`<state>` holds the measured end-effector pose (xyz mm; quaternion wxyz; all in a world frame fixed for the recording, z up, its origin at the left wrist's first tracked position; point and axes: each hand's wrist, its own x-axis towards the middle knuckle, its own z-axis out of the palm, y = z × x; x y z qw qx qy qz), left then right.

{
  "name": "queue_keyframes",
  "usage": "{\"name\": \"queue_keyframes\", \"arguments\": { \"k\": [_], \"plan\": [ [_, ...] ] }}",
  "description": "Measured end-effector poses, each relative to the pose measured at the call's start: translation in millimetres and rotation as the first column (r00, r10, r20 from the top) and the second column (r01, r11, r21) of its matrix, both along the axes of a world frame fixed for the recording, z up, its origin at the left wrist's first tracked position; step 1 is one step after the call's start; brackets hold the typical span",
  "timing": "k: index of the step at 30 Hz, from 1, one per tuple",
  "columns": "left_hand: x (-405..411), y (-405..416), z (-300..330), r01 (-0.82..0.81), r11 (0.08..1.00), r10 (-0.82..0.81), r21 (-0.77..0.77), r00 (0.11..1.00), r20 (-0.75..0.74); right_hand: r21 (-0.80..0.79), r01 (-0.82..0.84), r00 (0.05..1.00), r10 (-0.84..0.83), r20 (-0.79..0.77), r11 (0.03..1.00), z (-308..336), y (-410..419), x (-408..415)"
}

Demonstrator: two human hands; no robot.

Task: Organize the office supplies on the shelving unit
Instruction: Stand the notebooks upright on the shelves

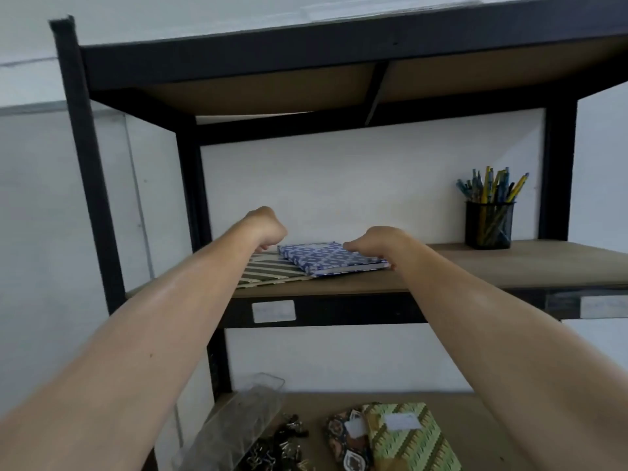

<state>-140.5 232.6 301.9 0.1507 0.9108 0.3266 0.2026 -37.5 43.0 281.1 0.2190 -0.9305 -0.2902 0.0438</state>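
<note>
This looks like an office or a home study corner. A black metal shelving unit (85, 171) with wood-coloured boards stands against a plain white wall (339, 185). On the middle shelf a black mesh pen cup (489, 226) is full of pens and pencils, and two patterned notebooks, one blue (323, 258) and one striped (268, 271), lie flat. The lower shelf holds more patterned notebooks (411, 440), loose black binder clips (285, 443) and a clear plastic box (238, 426). White labels (273, 311) mark the shelf edges.
</note>
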Motion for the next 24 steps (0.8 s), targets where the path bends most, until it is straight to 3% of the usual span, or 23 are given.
{"name": "queue_keyframes", "arguments": {
  "k": [4,8,13,17,20,22,24],
  "plan": [
    [-7,16,-8,-0.002,0.995,0.02,0.104,0.984,-0.177,-0.035,0.03,0.999,-0.031,-0.027,0.999,0,8,-2],
    [0,27,-25,-0.076,0.991,0.112,0.114,0.928,-0.355,-0.085,0.049,0.999,-0.05,-0.006,0.995,-1,19,5],
    [12,28,-24,-0.081,0.984,0.141,0.157,0.897,-0.419,-0.114,0.042,0.997,-0.05,-0.064,0.993,-1,32,18],
    [10,31,-18,-0.092,0.989,0.133,0.115,0.893,-0.429,-0.101,0.01,0.972,-0.033,-0.231,0.995,1,33,31],
    [13,47,-22,-0.153,0.956,0.071,-0.251,0.949,-0.306,0.001,0.037,0.941,-0.034,-0.337,0.999,-1,28,42],
    [17,56,-25,-0.084,0.86,0.04,-0.503,0.995,-0.097,0.086,0.071,0.929,-0.034,-0.368,0.994,-2,24,47],
    [21,65,-29,0.008,0.814,0.085,-0.581,0.987,0.133,0.164,0.081,0.918,-0.009,-0.398,0.983,-2,17,56]
  ]
}}
